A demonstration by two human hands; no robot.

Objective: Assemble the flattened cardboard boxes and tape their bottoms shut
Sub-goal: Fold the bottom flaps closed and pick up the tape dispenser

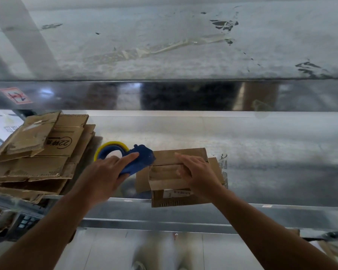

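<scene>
Nearest the camera, the fingers of the left hand [103, 172] are curled round the blue tape dispenser [142, 156], whose head is set at the left edge of the cardboard box [168, 172], while its bottom flaps are pressed flat by the straight fingers of the right hand [197, 172]. The box is stood on the tabletop [261, 152], the stack of flattened boxes [43, 158] well to its left. If the pressure is eased, the flaps may be sprung apart and the tape laid off the seam.
</scene>
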